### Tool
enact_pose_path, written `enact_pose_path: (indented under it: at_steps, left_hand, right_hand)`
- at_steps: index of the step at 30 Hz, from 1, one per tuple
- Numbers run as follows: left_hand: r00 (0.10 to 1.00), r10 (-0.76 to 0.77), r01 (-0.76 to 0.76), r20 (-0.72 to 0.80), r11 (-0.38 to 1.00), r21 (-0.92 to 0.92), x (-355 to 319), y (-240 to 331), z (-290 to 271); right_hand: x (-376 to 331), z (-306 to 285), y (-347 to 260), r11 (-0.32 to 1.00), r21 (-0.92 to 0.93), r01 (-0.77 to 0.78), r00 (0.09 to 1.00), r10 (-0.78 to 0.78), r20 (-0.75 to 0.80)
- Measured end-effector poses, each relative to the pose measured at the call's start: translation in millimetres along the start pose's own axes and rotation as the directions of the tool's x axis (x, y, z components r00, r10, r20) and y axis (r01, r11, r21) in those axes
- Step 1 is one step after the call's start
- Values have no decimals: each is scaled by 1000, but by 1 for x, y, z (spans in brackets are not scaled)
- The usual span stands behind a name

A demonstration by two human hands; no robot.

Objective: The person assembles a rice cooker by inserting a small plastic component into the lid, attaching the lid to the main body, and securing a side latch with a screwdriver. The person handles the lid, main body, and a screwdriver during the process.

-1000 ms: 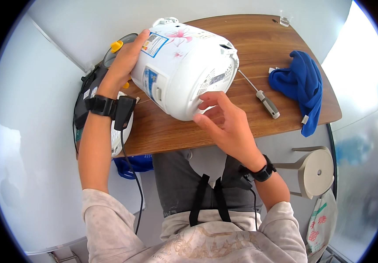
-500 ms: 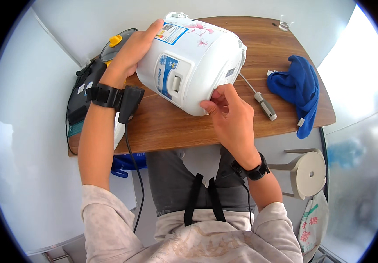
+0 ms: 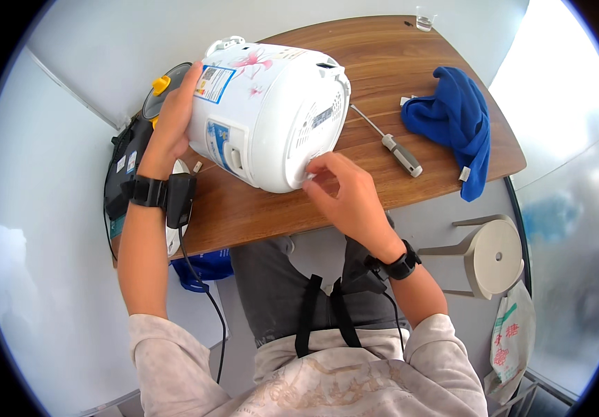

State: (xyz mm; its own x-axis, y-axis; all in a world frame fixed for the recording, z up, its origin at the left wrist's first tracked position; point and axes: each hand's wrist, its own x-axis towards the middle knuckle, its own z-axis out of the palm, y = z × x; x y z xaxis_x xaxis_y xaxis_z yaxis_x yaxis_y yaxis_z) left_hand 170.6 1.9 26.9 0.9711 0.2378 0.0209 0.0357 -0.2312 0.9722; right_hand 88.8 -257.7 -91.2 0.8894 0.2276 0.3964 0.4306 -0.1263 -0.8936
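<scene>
- White rice cooker (image 3: 268, 115): tipped on its side on the wooden table (image 3: 383, 62); likely bulky, smooth, slippery.
- Left hand (image 3: 174, 121): palm gripping the cooker's body.
- Right hand (image 3: 344, 194): fingertips pinching at its base rim.

bare wooden table (image 3: 257, 215) lies open along the near edge, between the tipped white rice cooker (image 3: 271, 115) and the person. to the right, a screwdriver (image 3: 390, 142) and a blue cloth (image 3: 456, 121) block the surface. far right corner is open but for a small glass (image 3: 424, 19). left edge is crowded by dark gear (image 3: 129, 163).
</scene>
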Motion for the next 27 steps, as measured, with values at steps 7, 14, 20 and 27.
enact_pose_path:
  at_steps: [7,14,20,27]
  left_hand:
    - [996,-43,62,76,963,-261,21,-26,-39]
    - [993,-70,98,96,938,-331,22,-33,-51]
    - [992,-52,89,118,940,-330,23,-33,-51]
    - [993,-70,97,98,948,-304,24,-36,-53]
  right_hand:
    - [8,-16,4,995,-101,6,994,-17,-107]
    - [19,-15,15,992,-112,-54,995,45,-84]
    - [31,-11,24,997,-53,-51,998,48,-45]
    - [41,-20,4,997,-59,-52,998,49,-40]
